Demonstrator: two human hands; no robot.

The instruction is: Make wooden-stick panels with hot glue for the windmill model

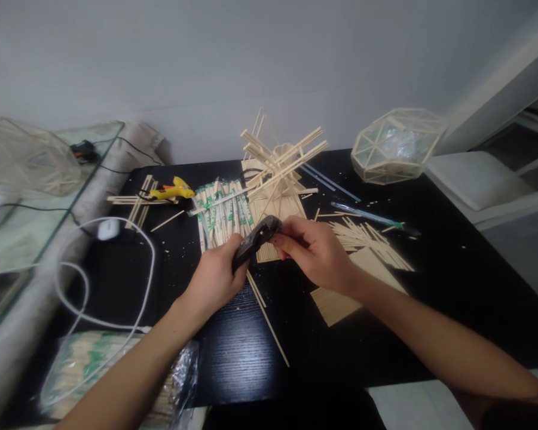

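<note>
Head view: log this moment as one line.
left hand: holds dark tool | right hand: fingers at tool's head | yellow glue gun: lies among wooden sticks

no text, brand or number is coming through legibly; green printing is running along the wrappers of the packaged chopsticks (226,206) lying behind the hands, but its characters are blurring too much for reading, and green patches are showing through the clear plastic bag (83,364) at the lower left, also forming no readable word
</note>
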